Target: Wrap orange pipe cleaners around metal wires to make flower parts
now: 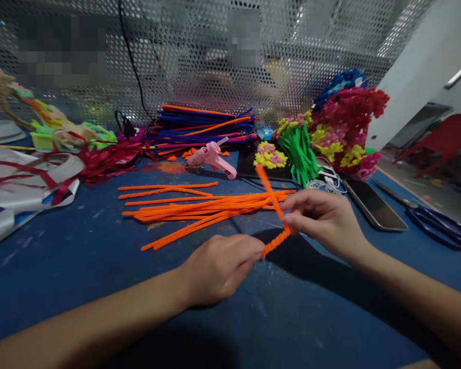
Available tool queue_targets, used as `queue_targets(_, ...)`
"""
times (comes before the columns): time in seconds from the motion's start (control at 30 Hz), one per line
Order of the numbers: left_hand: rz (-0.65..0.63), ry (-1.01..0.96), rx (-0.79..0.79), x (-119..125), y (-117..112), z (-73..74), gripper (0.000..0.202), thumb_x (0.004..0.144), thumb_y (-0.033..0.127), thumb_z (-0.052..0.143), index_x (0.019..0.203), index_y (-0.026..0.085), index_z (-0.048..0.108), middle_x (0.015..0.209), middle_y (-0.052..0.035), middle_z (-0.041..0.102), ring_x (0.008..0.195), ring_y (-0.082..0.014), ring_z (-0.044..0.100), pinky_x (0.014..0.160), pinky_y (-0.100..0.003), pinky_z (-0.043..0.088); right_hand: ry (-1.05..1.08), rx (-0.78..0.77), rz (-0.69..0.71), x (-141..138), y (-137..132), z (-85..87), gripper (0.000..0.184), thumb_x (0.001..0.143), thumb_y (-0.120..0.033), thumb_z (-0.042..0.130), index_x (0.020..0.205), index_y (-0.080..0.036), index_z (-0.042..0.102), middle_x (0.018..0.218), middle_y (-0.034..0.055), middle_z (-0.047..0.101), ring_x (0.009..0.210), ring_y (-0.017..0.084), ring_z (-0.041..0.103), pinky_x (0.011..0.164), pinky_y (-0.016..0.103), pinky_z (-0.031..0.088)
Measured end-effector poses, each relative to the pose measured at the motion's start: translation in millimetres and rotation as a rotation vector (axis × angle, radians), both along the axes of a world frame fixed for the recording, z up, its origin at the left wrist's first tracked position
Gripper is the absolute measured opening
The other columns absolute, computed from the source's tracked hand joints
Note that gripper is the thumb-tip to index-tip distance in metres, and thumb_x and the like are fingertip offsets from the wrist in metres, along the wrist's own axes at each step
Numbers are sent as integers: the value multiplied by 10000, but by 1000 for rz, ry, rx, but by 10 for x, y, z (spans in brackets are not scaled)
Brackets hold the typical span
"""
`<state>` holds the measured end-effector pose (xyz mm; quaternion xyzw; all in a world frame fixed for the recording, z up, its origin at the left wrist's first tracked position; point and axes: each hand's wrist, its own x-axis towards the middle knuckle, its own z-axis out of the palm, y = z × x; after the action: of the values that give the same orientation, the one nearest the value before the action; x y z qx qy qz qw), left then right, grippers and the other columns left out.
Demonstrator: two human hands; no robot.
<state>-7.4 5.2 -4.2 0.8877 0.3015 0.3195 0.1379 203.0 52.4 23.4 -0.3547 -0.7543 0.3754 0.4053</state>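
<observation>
Between my two hands I hold an orange pipe cleaner (275, 243), its lower stretch twisted and its upper part sticking up at a slant. My left hand (225, 266) is closed in a pinch on the lower end. The thumb and fingers of my right hand (322, 218) grip it higher up, near a bend. Just behind my hands lies a loose bundle of straight orange pipe cleaners (192, 207). Two shorter orange pieces (165, 190), which look twisted, rest beyond the bundle at its left.
A pink glue gun (215, 158) lies beyond the bundle, before a stack of coloured pipe cleaners (207, 125). Fuzzy flowers (346, 123) and green stems (300, 151) stand back right. A phone (378, 204) and scissors (434, 220) lie right. Red ribbons (107, 161) lie left.
</observation>
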Motion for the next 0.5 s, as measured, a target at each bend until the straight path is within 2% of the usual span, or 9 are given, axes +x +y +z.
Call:
queue_targets(0.1, -31, 40, 24, 2, -15, -24, 161, 885, 154, 369, 913, 178, 526, 745, 8, 625, 629, -98, 577, 555, -192, 389, -44, 81, 10, 1, -14, -14, 153, 744, -287, 671, 854, -192, 623, 576, -25, 611, 465, 88, 540, 437, 199, 417)
queue_targets(0.17, -7, -16, -6, 7, -5, -14, 171, 889, 151, 357, 885, 176, 526, 742, 3, 624, 635, -96, 580, 571, -185, 405, -124, 235, 21, 17, -6, -3, 73, 780, -265, 634, 804, -197, 643, 662, 4, 652, 535, 98, 575, 484, 209, 433)
queue_targets(0.3, 84, -118, -99, 17, 20, 40, 181, 888, 140, 364, 817, 174, 527, 712, 9, 597, 641, -88, 573, 597, -168, 419, -242, 489, 103, 55, 0, 47, 103, 834, -210, 544, 811, -191, 642, 669, 16, 644, 599, 114, 572, 553, 233, 439)
queue_targets(0.4, 129, -145, -160, 23, 17, 68, 186, 887, 148, 370, 803, 175, 534, 696, 15, 582, 620, -85, 560, 598, -166, 420, -282, 600, 150, 69, -26, 75, 138, 804, -151, 482, 842, -177, 613, 695, 42, 624, 616, 135, 554, 560, 259, 442)
queue_targets(0.5, 114, -139, -190, 27, 9, 75, 196, 889, 160, 369, 801, 176, 543, 702, 11, 586, 611, -88, 551, 594, -170, 419, -341, 686, 156, 72, -44, 77, 188, 730, -106, 432, 815, -173, 586, 684, 55, 594, 592, 150, 533, 524, 279, 423)
